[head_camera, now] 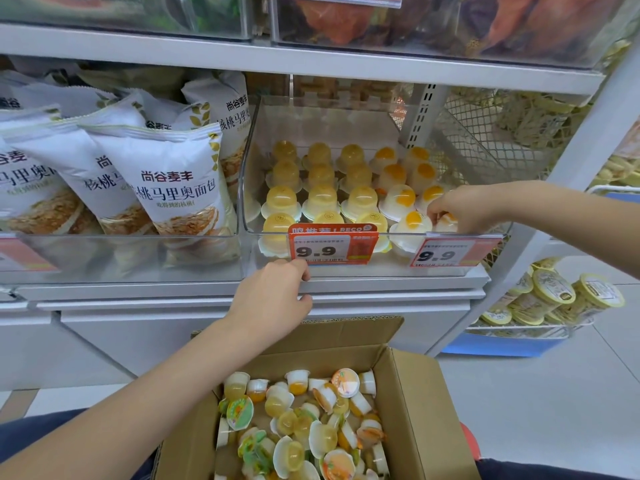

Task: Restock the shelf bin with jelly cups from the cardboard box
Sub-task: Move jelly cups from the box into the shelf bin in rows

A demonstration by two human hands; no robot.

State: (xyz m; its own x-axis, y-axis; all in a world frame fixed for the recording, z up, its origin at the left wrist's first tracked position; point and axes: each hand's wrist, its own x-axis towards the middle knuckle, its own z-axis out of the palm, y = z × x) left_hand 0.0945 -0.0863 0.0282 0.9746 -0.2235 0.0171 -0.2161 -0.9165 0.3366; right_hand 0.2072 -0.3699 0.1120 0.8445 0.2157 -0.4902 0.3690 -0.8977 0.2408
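Observation:
A clear shelf bin [381,268] holds rows of upturned jelly cups [322,199], yellow ones on the left and white ones with orange centres on the right. My right hand [457,209] reaches into the bin's front right corner and pinches a white-and-orange jelly cup [446,221] there. My left hand [273,292] holds the shelf's front edge below the bin, thumb under the lip. An open cardboard box [412,410] below holds several loose jelly cups [304,420].
White bread bags [173,192] fill the bin to the left. Two red 9.9 price tags [332,245] hang on the bin's front. A wire basket with round tubs [554,299] stands low on the right. Clear bins sit on the shelf above.

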